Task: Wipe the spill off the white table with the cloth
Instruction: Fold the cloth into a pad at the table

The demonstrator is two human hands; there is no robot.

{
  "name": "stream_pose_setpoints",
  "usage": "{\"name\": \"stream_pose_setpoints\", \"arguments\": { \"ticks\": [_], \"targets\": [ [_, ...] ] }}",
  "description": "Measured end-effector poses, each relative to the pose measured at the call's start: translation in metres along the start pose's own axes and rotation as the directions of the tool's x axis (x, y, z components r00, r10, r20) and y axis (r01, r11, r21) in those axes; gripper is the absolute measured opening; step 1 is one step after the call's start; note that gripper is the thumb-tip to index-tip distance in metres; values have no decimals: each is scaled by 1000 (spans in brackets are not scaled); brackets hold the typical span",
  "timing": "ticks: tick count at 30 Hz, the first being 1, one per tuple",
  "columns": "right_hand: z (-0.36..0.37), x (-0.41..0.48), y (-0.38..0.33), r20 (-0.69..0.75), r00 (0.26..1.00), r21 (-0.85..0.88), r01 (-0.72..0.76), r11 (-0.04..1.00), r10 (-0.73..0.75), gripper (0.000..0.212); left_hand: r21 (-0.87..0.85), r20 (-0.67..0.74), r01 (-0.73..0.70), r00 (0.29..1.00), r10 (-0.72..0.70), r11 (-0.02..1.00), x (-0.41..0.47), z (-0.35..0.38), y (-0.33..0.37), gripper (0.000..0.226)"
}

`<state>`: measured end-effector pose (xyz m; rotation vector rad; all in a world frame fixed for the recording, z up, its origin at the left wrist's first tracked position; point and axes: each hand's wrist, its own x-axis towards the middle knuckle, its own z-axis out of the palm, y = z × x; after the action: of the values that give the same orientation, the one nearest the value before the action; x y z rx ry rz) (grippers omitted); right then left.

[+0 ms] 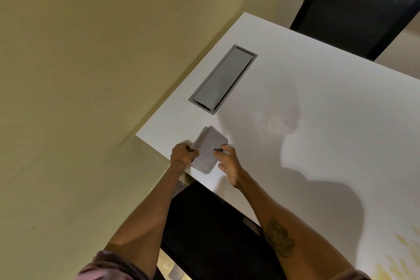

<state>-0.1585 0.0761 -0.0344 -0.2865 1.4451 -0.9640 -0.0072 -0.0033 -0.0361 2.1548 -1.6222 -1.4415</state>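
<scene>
A folded pale grey cloth (208, 149) lies on the white table (318, 102), close to its near-left corner. My left hand (183, 154) grips the cloth's left edge with fingers curled over it. On the cloth's right side my right hand (228, 165) rests, its thumb and forefinger pinching the cloth's top and the other fingers spread. Faint yellowish streaks (400, 254) mark the table at the bottom right. A slight wet-looking sheen (275, 124) shows in the table's middle, inside my shadow.
A grey rectangular cable hatch (222, 79) is set flush in the table beyond the cloth. One black chair (356, 7) stands at the far side, another black chair (209, 234) below me at the near edge. A yellowish wall (79, 75) runs along the left.
</scene>
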Motion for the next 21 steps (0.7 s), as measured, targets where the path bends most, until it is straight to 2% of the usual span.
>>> {"name": "stream_pose_setpoints", "arguments": {
  "ticks": [2,4,8,11,16,21],
  "targets": [
    [-1,-2,-5,-21,1000,17,-18,1000,19,20,-88,-16,-2,1000,1,996,-4,1,4,22],
    [-4,-4,-8,-58,998,10,-17,1000,18,31,-147,-8,-19,1000,18,989,-8,3,10,39],
    [-21,-13,-12,-97,995,31,3,1000,0,22,-217,47,-97,993,109,971,-20,16,27,34],
    [-42,-20,-18,-144,990,130,20,991,0,16,-207,72,-206,972,225,956,-36,35,50,31],
    [-87,-45,-23,-243,969,214,103,971,-49,38,-185,174,-322,919,353,928,-61,78,81,29],
    [-134,-78,-21,-330,943,313,153,937,-43,32,-125,262,-450,844,467,884,-98,134,102,35]
  ]
}}
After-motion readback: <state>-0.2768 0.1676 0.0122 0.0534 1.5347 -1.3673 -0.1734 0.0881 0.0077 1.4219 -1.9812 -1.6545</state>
